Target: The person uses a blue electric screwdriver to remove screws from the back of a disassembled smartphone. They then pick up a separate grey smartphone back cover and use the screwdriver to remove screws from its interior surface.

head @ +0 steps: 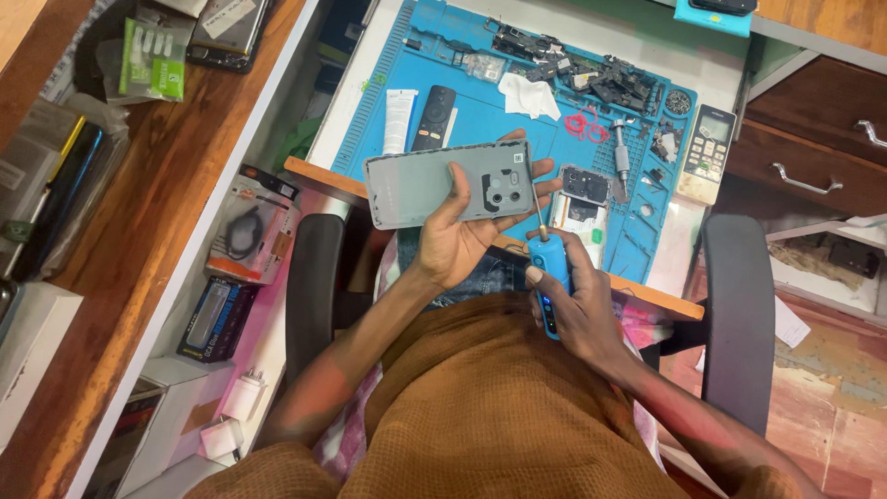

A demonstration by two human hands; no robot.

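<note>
A: Above the lap, just off the tabletop (591, 277) edge — that's where the grey phone (450, 183) sits, back side up, camera cluster toward the right end. Left hand (462, 231) cups it from below, fingers wrapped over the far edge, thumb across the back.

B: And the right hand (577, 310)?

A: Closed round a blue electric screwdriver (547, 277), thumb on the body. Shaft runs up and slightly left, tip meeting the phone's right end near the lower corner.

B: Which way does the phone lie?

A: Long axis approx. left-right across the view, tilted a bit, left end lower. Probably held flat w/ that end toward the driver so the bit can come in close to square.

B: Why off the blue repair mat (480, 120)?

A: My guess: mat's crowded — black remote (434, 117), white tube (399, 120), white cloth (530, 95), loose dark parts (610, 79), a second opened phone (584, 199), a white remote (706, 152). Holding it in hand lets the wrist set the angle.

B: Anything else nearby?

A: Boxed chargers & accessories on the shelf (231, 305) at left, chair armrests (314, 277) either side.
</note>
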